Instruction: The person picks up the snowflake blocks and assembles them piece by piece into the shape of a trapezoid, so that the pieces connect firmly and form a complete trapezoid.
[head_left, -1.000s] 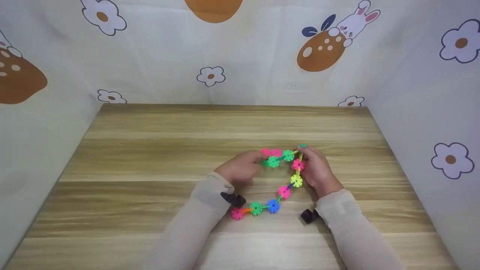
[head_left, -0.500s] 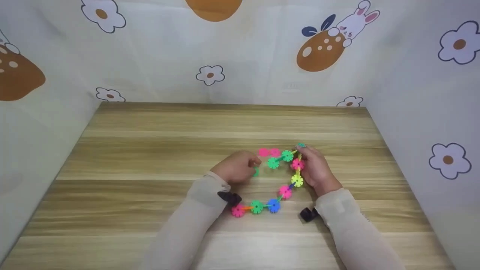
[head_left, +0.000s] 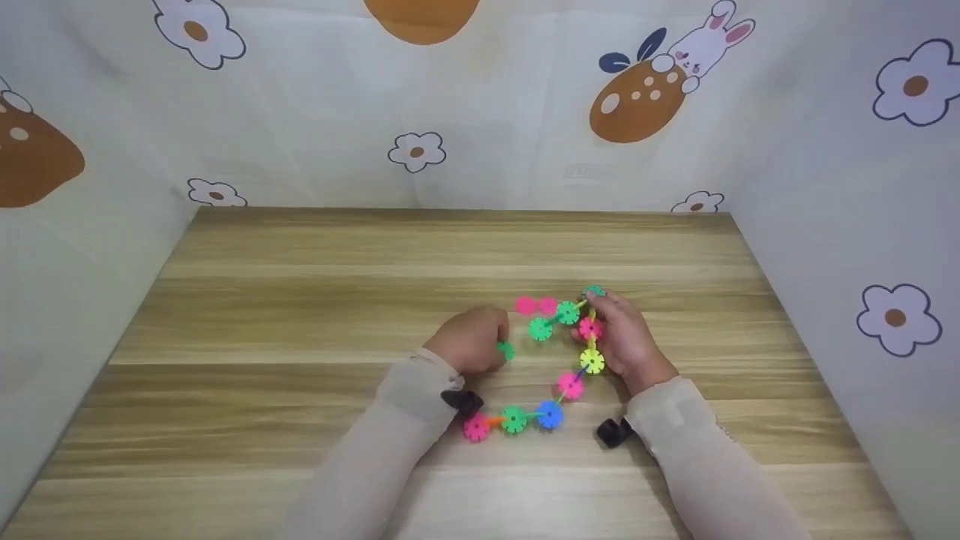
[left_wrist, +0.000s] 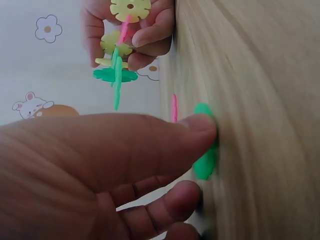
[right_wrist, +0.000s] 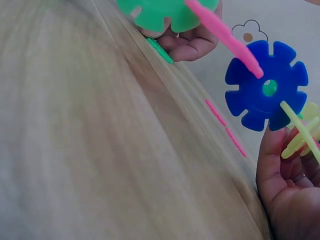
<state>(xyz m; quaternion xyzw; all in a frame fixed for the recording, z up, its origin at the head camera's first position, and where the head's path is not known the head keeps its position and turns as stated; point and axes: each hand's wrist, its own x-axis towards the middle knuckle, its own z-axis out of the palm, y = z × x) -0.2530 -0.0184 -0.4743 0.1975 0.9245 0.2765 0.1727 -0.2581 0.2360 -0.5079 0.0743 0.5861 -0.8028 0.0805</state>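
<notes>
My left hand pinches a loose green notched disc at the tabletop. In the left wrist view the thumb lies across this green disc, seen edge-on, with the index fingertip hidden. My right hand grips a curved chain of interlocking plastic discs by its upper part, around yellow discs. From there the chain runs past a yellow disc and a blue disc to a pink end disc. Another branch ends in a green disc between the hands.
Two loose pink discs lie flat on the wood-grain table beyond the hands. A black wrist camera sits by the left cuff, near the chain's pink end. Patterned cloth walls stand around the table's back and sides.
My left hand has drawn the loose green disc away from beside the pink discs, nearer and to the left. The right hand keeps its hold on the chain, shifting slightly left.
</notes>
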